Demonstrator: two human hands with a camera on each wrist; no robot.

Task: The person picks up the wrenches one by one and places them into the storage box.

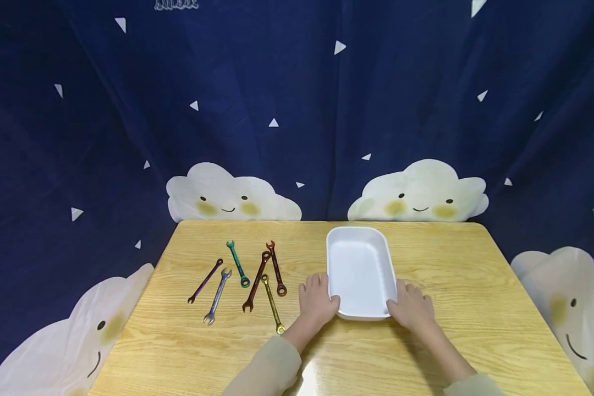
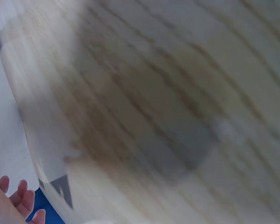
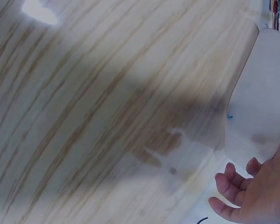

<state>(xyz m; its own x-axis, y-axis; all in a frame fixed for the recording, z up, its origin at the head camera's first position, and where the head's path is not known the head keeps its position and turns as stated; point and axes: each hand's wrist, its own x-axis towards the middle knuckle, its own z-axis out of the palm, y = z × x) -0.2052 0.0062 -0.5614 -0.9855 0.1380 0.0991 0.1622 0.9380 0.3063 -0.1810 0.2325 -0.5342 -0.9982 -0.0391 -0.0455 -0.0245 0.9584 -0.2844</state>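
Note:
A white rectangular plastic tray (image 1: 361, 269) with rounded corners stands on the wooden table, right of the middle, with nothing inside. At its near left side my left hand (image 1: 318, 300) grips the wall, thumb by the near corner. My right hand (image 1: 412, 305) holds the opposite side, its thumb over the rim. Both wrist views show the tray's outer wall beside loosely bent fingers: the left hand (image 2: 16, 200) at the lower left, the right hand (image 3: 256, 191) at the lower right. The gold wrench (image 1: 273, 304) lies closest to the left hand.
Left of the tray several combination wrenches lie spread out: purple (image 1: 205, 281), silver-blue (image 1: 218, 296), teal (image 1: 237, 264), dark red (image 1: 256, 281) and red (image 1: 276, 268). Behind the wooden table (image 1: 455, 275) hangs a dark blue curtain (image 1: 297, 82) with clouds.

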